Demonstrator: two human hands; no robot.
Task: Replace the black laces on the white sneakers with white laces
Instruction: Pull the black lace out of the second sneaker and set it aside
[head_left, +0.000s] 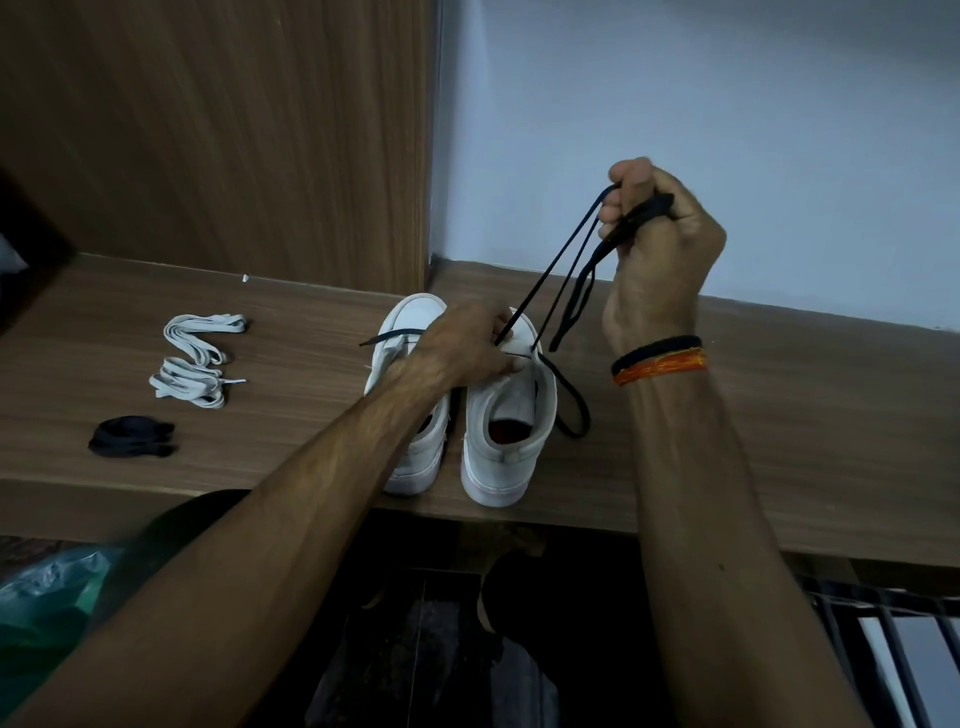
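My right hand (660, 244) grips the black lace (558, 270) in a closed fist, raised above the sneakers. Lace thin, dark, taut, part looped beside the right sneaker (506, 431). Left hand (467, 348) curls over both sneakers' tongues on the tabletop (779, 415). White laces (197, 358) bundled at left.

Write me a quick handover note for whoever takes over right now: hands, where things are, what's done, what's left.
Right hand: raised, grip closed on the gathered black lace, which is partly pulled out.
Left hand: rests on the right sneaker, steadying it; its fingers seem to pinch the lace near the eyelets.
Left sneaker stands beside it on the wooden shelf.
Two white lace bundles and a black lace bundle lie to the left.
Done: one black lace looks removed.
Left: finish pulling this lace out, then thread the white laces into both sneakers.
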